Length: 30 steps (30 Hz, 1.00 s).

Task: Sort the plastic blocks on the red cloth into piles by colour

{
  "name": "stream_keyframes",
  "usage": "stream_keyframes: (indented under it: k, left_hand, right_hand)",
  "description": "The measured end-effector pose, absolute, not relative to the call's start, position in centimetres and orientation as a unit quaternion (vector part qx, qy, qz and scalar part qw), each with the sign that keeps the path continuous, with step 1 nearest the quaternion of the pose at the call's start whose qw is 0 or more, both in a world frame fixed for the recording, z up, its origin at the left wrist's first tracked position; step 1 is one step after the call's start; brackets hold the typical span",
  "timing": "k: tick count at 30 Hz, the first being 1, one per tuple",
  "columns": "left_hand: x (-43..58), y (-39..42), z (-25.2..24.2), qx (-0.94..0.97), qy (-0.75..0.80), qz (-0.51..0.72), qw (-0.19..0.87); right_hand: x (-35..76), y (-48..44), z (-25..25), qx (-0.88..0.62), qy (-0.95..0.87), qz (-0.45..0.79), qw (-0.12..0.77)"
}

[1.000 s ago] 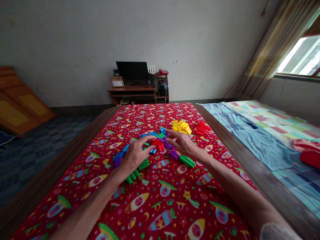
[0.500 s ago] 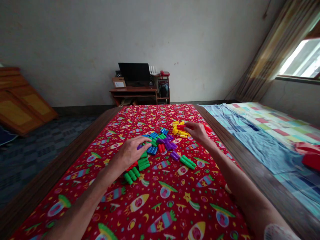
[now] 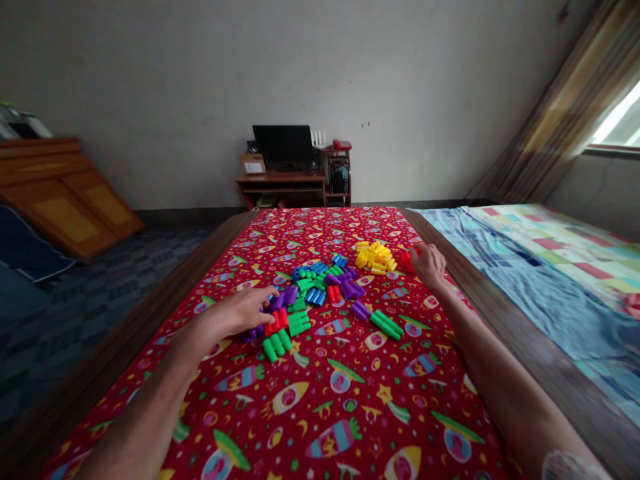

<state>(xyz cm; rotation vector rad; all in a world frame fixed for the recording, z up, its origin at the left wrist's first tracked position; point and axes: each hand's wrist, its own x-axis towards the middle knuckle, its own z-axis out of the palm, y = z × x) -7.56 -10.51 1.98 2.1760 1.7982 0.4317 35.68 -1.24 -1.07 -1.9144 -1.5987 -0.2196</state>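
My left hand (image 3: pixel 245 311) reaches in from the left, thumb and fingers apart, at the near left end of a mixed heap of plastic building blocks. Closest to its fingertips are a red block (image 3: pixel 277 323) and a purple block (image 3: pixel 286 297), with a green block (image 3: pixel 277 345) just nearer. On the far right of the cloth, my right hand (image 3: pixel 429 264) has its fingers closed over red blocks (image 3: pixel 406 261), partly hiding them. Left of those lies a pile of yellow blocks (image 3: pixel 375 257).
A red patterned cloth (image 3: pixel 320 387) covers the table, whose dark wooden edge (image 3: pixel 500 333) shows at the right. A purple block (image 3: pixel 361 309) and a long green block (image 3: pixel 387 325) lie apart from the heap. Beyond stands a desk with a monitor (image 3: pixel 281 145); a bed (image 3: pixel 530 267) is at right.
My right hand has carried a red block right, from beside the yellow pile to the other red blocks. My left hand has moved left and nearer, uncovering purple and red blocks. The view has turned slightly left.
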Motion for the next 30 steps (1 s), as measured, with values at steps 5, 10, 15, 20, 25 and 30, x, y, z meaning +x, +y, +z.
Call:
stream_keyframes:
  k: [5, 10, 15, 20, 25, 30]
  left_hand:
    - [-5.6, -11.1, 2.8, 0.78, 0.617, 0.015, 0.107]
    - [-3.7, -11.8, 2.9, 0.784, 0.611, 0.048, 0.1]
    - [-2.1, -12.2, 1.6, 0.8, 0.594, 0.05, 0.07]
    - [-1.3, -11.6, 2.0, 0.759, 0.601, 0.2, 0.152]
    - [0.9, -12.3, 2.0, 0.716, 0.502, 0.435, 0.213]
    - [3.0, -13.8, 1.2, 0.732, 0.476, 0.459, 0.165]
  right_hand:
    - [33.9, -2.0, 0.6, -0.655, -0.674, -0.097, 0.327]
    - [30.7, -4.0, 2.3, -0.556, -0.759, -0.1, 0.324]
    - [27.6, -6.2, 3.1, -0.458, -0.823, -0.087, 0.325]
    - [24.6, -8.9, 3.3, -0.354, -0.88, 0.01, 0.317]
    - [21.7, -11.6, 2.5, -0.289, -0.874, 0.233, 0.313]
    - [20.3, -11.6, 1.2, -0.333, -0.799, 0.386, 0.318]
